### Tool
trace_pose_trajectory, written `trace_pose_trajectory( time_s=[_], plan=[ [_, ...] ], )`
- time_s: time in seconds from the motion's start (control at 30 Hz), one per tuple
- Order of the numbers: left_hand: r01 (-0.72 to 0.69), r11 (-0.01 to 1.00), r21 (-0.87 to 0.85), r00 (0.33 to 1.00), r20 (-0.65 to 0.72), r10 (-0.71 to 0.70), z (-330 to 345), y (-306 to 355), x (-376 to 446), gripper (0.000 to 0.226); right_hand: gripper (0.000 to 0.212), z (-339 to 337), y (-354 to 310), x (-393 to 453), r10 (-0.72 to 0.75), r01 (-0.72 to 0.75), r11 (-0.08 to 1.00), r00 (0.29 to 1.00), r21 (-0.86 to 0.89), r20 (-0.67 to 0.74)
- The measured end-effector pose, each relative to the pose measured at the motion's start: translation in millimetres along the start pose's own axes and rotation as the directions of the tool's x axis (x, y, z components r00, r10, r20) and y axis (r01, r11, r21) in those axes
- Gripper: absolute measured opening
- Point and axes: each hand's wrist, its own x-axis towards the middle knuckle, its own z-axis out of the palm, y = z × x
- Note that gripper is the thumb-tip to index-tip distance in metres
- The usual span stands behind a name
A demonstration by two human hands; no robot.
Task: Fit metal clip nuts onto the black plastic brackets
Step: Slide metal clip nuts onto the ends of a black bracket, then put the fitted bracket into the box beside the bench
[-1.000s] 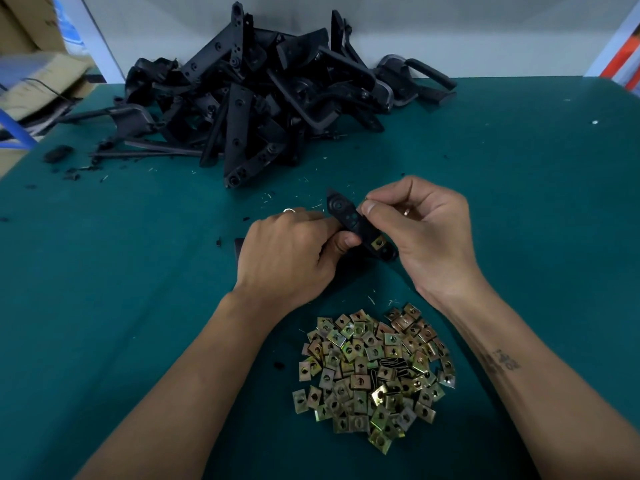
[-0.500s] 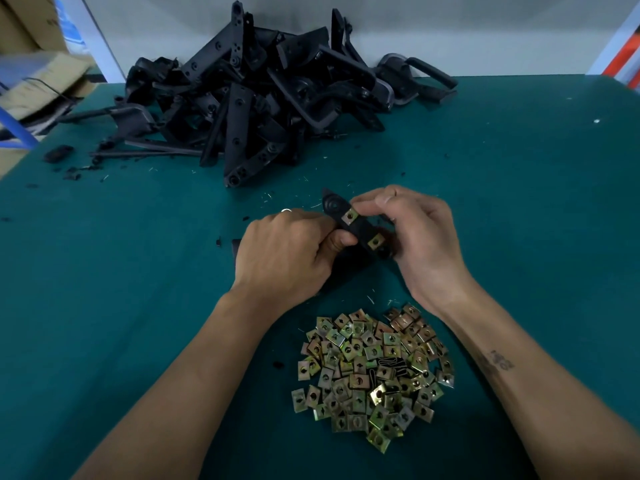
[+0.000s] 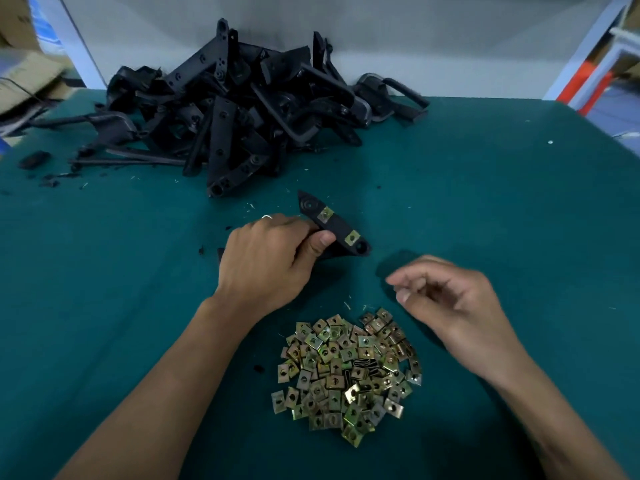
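The right hand [image 3: 453, 299], fingers now loosely curled and empty, has left the slim black plastic bracket [image 3: 334, 226]; the left hand [image 3: 270, 258] grips it above the teal table [image 3: 485, 202], two brass-coloured clip nuts [image 3: 352, 236] fitted, suggesting this piece is finished.

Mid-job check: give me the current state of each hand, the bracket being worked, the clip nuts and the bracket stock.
left hand: grips the bracket
right hand: empty, fingers loosely curled, above the table
bracket: held, two clip nuts fitted
upper clip nut: seated
lower clip nut: seated
loose clip nuts: piled on the table
spare brackets: heaped at the back
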Motion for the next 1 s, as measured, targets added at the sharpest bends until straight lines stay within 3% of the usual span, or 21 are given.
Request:
trace_pose_trajectory(
  time_s=[0.07,0.13,0.23,0.33,0.4,0.43,0.5,0.57,0.63,0.73,0.83,0.9,1.0],
  plan=[
    [0.047,0.995,-0.089,0.998,-0.040,-0.051,-12.1,13.4,4.8,0.046,0.013,0.6,-5.4,-14.2,-0.022,0.029,0.998,0.988,0.048,-0.154],
    [0.101,0.937,-0.333,0.989,-0.072,-0.132,-23.9,44.0,9.9,0.048,0.011,0.3,-16.0,-30.7,-0.028,0.050,0.995,0.973,0.091,-0.227],
    [0.152,0.681,-0.716,0.972,-0.017,-0.235,-29.8,116.9,10.8,0.051,0.027,0.3,-37.2,-59.0,-0.087,0.116,0.989,0.961,0.096,-0.263],
    [0.220,0.525,-0.822,0.970,0.126,-0.210,-20.1,197.0,2.6,0.041,0.029,-11.3,-51.9,-91.1,-0.089,0.144,0.983,0.915,0.111,-0.394],
    [0.216,0.496,-0.841,0.976,0.195,-0.094,-10.3,244.4,-6.6,0.016,0.030,-33.5,-51.6,-119.2,-0.009,0.115,0.981,0.828,0.155,-0.560],
    [0.250,0.478,-0.842,0.963,0.266,-0.036,-6.9,268.2,-12.2,0.015,0.032,-47.1,-49.2,-135.8,0.052,0.102,0.973,0.777,0.207,-0.627],
    [0.293,0.439,-0.849,0.920,0.375,0.113,3.0,312.4,-33.8,0.043,0.029,-74.9,-39.9,-177.2,0.215,0.099,0.924,0.662,0.369,-0.718],
    [0.304,0.503,-0.809,0.844,0.473,0.251,16.2,352.4,-65.9,0.049,0.027,-97.6,-24.5,-226.8,0.408,0.100,0.839,0.534,0.534,-0.741],
    [0.293,0.614,-0.733,0.683,0.610,0.402,34.4,384.4,-102.5,0.052,0.029,-108.9,-5.1,-278.4,0.562,0.045,0.770,0.422,0.636,-0.711],
    [0.218,0.788,-0.576,0.222,0.816,0.534,67.1,412.8,-145.5,0.043,0.033,-99.9,33.8,-346.1,0.743,-0.154,0.662,0.266,0.734,-0.614],
    [-0.099,0.855,-0.509,-0.193,0.853,0.486,95.8,422.4,-167.9,0.028,0.036,-73.1,76.2,-391.7,0.879,-0.315,0.473,0.235,0.823,-0.415],
    [-0.246,0.839,-0.485,-0.353,0.851,0.388,112.2,418.9,-173.8,0.033,0.034,-53.5,99.2,-407.0,0.928,-0.487,0.371,0.221,0.791,-0.299],
    [-0.329,0.848,-0.416,-0.414,0.870,0.266,125.8,407.5,-172.7,0.041,0.031,-27.7,126.5,-410.7,0.931,-0.681,0.365,0.282,0.635,-0.232]
  ],
)
